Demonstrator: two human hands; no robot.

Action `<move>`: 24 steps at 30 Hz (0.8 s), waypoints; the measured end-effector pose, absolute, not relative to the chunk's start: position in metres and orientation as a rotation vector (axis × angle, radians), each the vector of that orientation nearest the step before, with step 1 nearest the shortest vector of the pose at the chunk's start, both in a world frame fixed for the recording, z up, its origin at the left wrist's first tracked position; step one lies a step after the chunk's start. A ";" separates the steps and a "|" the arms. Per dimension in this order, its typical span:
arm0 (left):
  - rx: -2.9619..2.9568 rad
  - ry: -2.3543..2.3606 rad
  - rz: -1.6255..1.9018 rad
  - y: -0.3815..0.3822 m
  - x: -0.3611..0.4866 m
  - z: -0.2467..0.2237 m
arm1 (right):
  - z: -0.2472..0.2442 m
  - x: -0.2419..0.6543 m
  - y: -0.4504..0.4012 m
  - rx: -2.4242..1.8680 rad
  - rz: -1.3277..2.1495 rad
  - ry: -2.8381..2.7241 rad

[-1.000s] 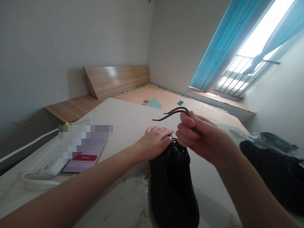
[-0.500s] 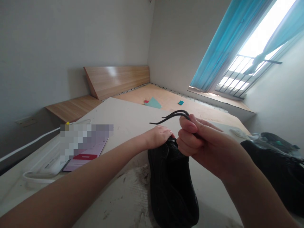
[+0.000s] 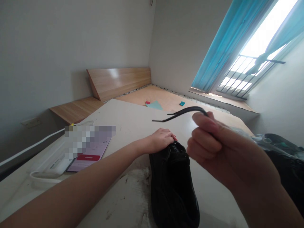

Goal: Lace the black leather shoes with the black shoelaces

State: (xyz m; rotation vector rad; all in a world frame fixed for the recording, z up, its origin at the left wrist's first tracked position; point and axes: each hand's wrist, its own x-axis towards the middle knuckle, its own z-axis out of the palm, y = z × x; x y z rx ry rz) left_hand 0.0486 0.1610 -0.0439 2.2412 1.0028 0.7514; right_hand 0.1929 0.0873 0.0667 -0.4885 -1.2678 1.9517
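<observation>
A black shoe point(image 3: 174, 186) rests on the white table with its opening facing me. Over the far front part of the shoe lies my left hand point(image 3: 161, 139), closed on it with the fingertips partly hidden. My right hand point(image 3: 209, 136) is raised to the right above the shoe, its fingers pinched around black shoelaces point(image 3: 182, 111). Two lace ends stick out to the left from that pinch and hang in the air. How the laces run below the right hand is hidden.
On the left of the white table point(image 3: 125, 117) lie a phone point(image 3: 95, 155) and a white device with a cable point(image 3: 51, 164). A dark item point(image 3: 291, 177) and clear plastic point(image 3: 273, 139) are at right. Behind stands a bed with a wooden headboard point(image 3: 121, 80).
My right hand has moved to the right and toward me, drawing the laces with it away from the shoe. My left hand stays on the shoe.
</observation>
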 end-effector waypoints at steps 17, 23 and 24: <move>1.942 0.872 1.110 0.131 0.053 -0.024 | 0.047 0.206 0.159 -0.572 1.584 -0.935; 2.083 0.978 1.271 0.126 0.056 -0.024 | 0.047 0.204 0.158 -0.548 1.594 -0.869; 2.098 0.944 1.218 0.125 0.057 -0.024 | 0.047 0.204 0.157 -0.543 1.599 -0.872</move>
